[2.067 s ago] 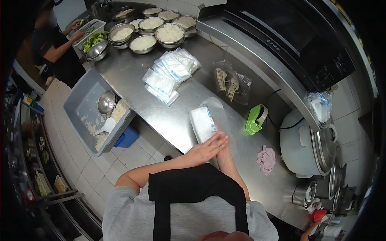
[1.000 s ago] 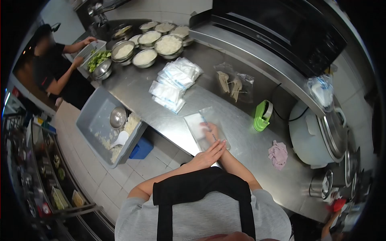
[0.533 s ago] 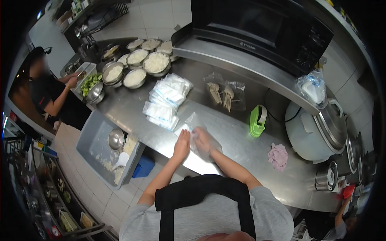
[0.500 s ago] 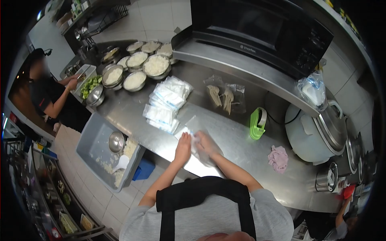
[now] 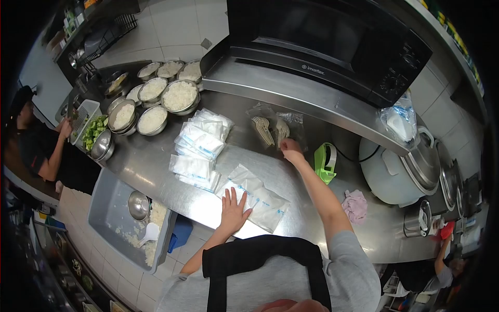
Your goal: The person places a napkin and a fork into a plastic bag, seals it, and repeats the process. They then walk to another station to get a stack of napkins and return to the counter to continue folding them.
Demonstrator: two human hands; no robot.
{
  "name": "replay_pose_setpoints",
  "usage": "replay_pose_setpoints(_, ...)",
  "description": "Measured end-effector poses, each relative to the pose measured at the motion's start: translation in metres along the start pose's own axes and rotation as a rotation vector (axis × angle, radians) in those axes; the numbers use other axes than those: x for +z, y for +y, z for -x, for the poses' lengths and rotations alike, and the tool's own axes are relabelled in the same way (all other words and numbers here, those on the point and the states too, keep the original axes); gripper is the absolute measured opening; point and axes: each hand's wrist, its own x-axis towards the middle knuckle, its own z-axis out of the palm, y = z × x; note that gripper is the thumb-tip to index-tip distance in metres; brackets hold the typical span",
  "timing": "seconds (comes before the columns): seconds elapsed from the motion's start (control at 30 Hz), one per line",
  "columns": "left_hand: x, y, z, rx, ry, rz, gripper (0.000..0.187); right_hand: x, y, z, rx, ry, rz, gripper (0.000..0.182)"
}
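Observation:
On the steel counter, my left hand [image 5: 235,210] lies flat with fingers spread on the lower left part of a clear plastic bag [image 5: 265,200] with blue print. My right arm reaches forward. My right hand [image 5: 292,151] is pinched at the handle ends of the right bundle of light wooden forks [image 5: 282,131]; whether one has come loose is hidden. This bundle lies in an open clear plastic wrapper [image 5: 296,125]. A second bundle of forks [image 5: 262,131] lies to its left. Beside my left hand is a stack of flat white packets [image 5: 200,140] in clear plastic.
Metal bowls of rice [image 5: 180,96] crowd the back left. A green tape dispenser [image 5: 325,164], a pink cloth [image 5: 355,206] and a large rice cooker [image 5: 390,169] stand right. A grey tub [image 5: 101,208] sits left, below the counter. A co-worker [image 5: 47,140] stands far left.
My right hand has left the plastic bag and moved forward to the forks. My left hand has opened flat on the bag, which now lies spread out. The view has shifted slightly.

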Motion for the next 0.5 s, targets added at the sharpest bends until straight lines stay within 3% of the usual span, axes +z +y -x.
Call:
replay_pose_setpoints(0.07, -0.006, -0.002, 0.000, -0.023, -0.007, 0.042, 0.058, 0.014, -0.023, -0.011, 0.019, 0.040, 0.134, 0.016)
replay_pose_setpoints(0.13, -0.014, -0.005, 0.004, -0.019, 0.073, 0.378, 0.052, 0.025, -0.037, -0.022, 0.105, 0.028, 0.350, 0.018)
replay_pose_setpoints(0.27, -0.036, -0.002, 0.018, -0.040, 0.142, 0.449, 0.047, 0.041, -0.031, -0.033, 0.127, 0.078, 0.377, 0.014)
replay_pose_setpoints(0.37, -0.042, -0.004, 0.027, -0.041, 0.176, 0.535, 0.042, 0.045, -0.014, -0.036, 0.286, -0.045, 0.145, 0.013)
replay_pose_setpoints(0.43, -0.041, -0.006, 0.030, -0.134, 0.109, 0.899, 0.039, 0.030, -0.017, -0.003, 0.440, -0.166, -0.551, 0.016)
replay_pose_setpoints(0.5, -0.038, -0.002, 0.026, -0.218, 0.069, 1.057, 0.038, 0.015, -0.028, 0.040, 0.496, -0.232, -0.928, 0.013)
